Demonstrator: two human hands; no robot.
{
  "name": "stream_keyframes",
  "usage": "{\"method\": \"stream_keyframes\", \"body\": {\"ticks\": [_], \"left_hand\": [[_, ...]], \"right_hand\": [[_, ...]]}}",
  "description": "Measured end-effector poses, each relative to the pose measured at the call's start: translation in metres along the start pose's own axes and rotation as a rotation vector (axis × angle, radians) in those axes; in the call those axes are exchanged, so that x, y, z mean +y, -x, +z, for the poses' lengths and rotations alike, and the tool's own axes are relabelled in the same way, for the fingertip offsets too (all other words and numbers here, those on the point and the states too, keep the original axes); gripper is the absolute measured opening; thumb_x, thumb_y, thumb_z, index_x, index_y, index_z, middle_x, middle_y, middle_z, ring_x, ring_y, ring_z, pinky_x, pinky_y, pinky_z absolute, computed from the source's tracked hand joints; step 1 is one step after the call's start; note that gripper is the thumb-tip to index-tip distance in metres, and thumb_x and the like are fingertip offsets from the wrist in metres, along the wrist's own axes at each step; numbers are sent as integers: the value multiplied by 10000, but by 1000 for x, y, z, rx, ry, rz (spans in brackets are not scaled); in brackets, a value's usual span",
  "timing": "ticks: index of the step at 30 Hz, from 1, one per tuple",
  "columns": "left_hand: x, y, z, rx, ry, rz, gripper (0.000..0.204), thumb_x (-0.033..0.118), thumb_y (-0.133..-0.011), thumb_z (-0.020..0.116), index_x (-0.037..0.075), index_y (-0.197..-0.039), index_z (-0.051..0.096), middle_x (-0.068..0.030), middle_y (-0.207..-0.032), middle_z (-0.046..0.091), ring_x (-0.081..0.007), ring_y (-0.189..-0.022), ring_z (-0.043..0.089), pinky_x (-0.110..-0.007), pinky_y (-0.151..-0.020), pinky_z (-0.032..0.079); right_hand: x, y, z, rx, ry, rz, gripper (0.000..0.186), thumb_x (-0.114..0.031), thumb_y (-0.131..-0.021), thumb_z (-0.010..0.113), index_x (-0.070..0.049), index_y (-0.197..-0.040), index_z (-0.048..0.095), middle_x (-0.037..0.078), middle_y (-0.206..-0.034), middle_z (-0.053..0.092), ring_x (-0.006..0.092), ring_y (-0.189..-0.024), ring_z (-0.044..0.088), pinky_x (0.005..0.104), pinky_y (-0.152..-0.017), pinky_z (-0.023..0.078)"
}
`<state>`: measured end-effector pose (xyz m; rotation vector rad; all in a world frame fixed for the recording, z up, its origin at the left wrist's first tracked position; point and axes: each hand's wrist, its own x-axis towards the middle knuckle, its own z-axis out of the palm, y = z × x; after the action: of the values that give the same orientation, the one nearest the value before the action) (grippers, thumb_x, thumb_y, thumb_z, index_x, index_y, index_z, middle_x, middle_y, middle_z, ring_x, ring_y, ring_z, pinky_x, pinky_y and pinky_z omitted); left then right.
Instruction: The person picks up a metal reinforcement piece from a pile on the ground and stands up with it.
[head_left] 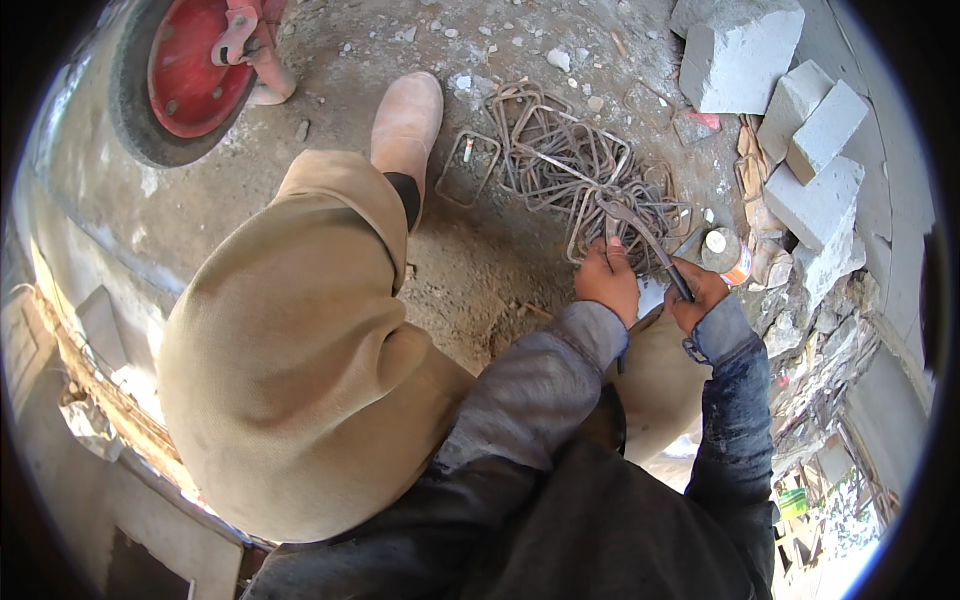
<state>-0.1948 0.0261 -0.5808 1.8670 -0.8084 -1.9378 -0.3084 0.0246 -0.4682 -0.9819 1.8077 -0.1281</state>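
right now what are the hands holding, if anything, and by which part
The right hand holds a plier-like tool by its black handle. The left hand is closed near the tool's head; what it grips is unclear.

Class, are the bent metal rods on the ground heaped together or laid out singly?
Heaped: the bent metal rods cross and overlap in a tangle, a few straying outward.

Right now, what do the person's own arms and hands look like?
The left hand and right hand are both gloveless. The left sleeve is long and dark, fading to grey-blue toward the cuff. The right sleeve is dark blue with paler, worn-looking patches and a greyish cuff; a thin dark cord or thread shows at that wrist.
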Motion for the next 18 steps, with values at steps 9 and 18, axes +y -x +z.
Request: {"method": "stream_keyframes", "body": {"ticks": [9,18], "left_hand": [[30,16,3,-145,423,-331,272,310,-921,345,71,-836,443,-3,-513,409,-94,-401,386,-245,-340,320],[-7,13,14,7,253,-76,270,303,-920,366,55,-845,441,4,-556,408,-80,-443,380,-236,-349,308]], "right_hand": [[13,4,16,36,-97,32,399,10,-702,468,-11,-1097,519,68,-627,513,127,-580,474,263,-585,417],[17,5,11,-195,-594,221,617,80,-646,405,-70,-1244,420,55,-770,554,105,-579,534,206,-479,431]]}}
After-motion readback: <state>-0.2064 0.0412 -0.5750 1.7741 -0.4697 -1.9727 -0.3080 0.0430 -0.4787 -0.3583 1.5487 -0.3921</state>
